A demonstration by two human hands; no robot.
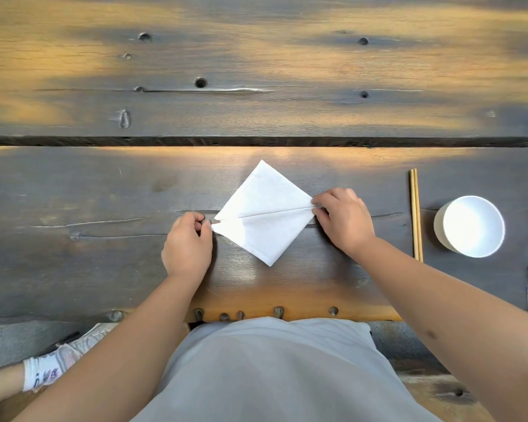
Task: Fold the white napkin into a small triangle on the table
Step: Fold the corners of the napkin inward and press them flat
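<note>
The white napkin [264, 213] lies on the dark wooden table [104, 193] as a diamond, one corner pointing away from me and one toward me. A raised crease runs across it from its left corner to its right corner. My left hand [187, 243] pinches the left corner between thumb and fingers. My right hand [343, 220] pinches the right corner. Both hands hold the napkin along that crease line.
A pair of wooden chopsticks [415, 214] lies to the right of the napkin, pointing away from me. Beyond them stands a white bowl [470, 226]. A dark gap [165, 141] between planks runs across the table behind the napkin. The table's near edge [287, 313] is close to my body.
</note>
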